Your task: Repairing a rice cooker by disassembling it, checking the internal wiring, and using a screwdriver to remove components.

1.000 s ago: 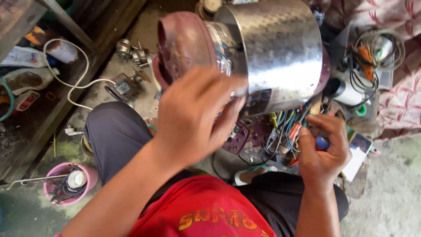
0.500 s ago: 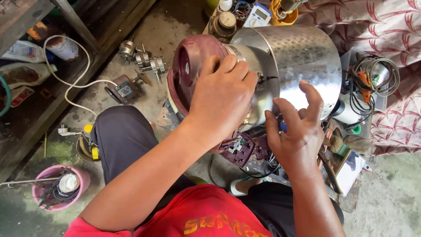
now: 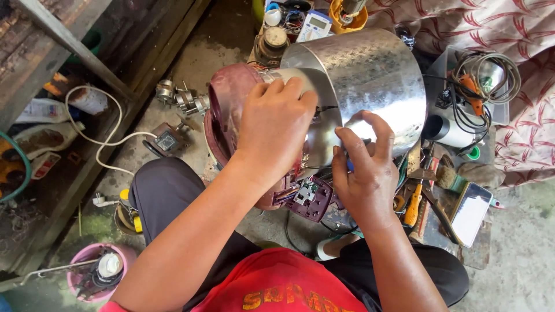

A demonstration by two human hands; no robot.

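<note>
The cooker (image 3: 300, 115) lies on its side on the floor (image 3: 202, 63), in front of the seated person's knees. Its maroon base (image 3: 228, 110) faces left; its shiny metal shell (image 3: 370, 81) faces right.

The left hand (image 3: 274, 130) lies flat over the seam between base and shell, fingers together and curled onto the metal edge. The right hand (image 3: 364, 167) sits just beside it at the lower rim of the shell, fingers bent; whatever they pinch is hidden behind the fingers, so the grip cannot be confirmed.

Clearance: bare floor lies open to the left of the base, up to a white cable (image 3: 110, 141) and a small square part (image 3: 167, 140). To the right the shell crowds a coil of wires (image 3: 485, 75) and a white cup (image 3: 448, 132). Below the right hand, a maroon panel (image 3: 312, 199) hangs near the body, and an orange-handled screwdriver (image 3: 412, 205) lies beside a phone (image 3: 471, 212).

A pink tub (image 3: 95, 274) sits at the lower left. The cooker's underside and inside are out of sight.
</note>
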